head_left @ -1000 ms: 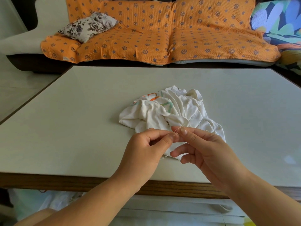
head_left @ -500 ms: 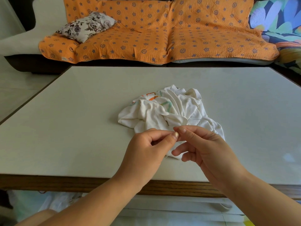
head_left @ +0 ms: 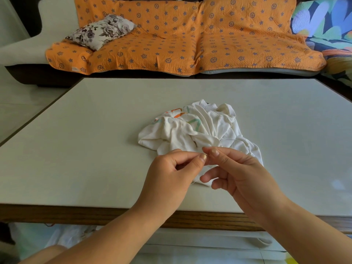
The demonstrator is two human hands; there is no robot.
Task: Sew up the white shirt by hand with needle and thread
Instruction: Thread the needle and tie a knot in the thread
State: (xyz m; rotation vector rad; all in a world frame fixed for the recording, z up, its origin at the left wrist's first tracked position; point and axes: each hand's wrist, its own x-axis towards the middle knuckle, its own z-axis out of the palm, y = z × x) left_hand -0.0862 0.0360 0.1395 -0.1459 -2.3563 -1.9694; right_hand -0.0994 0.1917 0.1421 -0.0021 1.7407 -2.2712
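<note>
A crumpled white shirt [head_left: 200, 128] with orange and green print lies in the middle of the table. My left hand [head_left: 171, 178] and my right hand [head_left: 238, 174] meet just in front of it, thumb and forefinger tips touching. Both pinch a thin pale thread [head_left: 206, 154], and a loose strand hangs down between my hands. A thin dark needle [head_left: 231, 139] lies on the shirt's right side, apart from my fingers. My hands hide the shirt's near edge.
The pale table [head_left: 85, 149] has a wooden front edge close to my forearms. Behind it stands a sofa with an orange star-patterned cover [head_left: 181, 39] and a flowered cushion [head_left: 101, 31]. A colourful leaf-print cloth [head_left: 323, 25] is at the far right.
My hands stay pinched together on the thread in front of the shirt. The fingertips have shifted only slightly.
</note>
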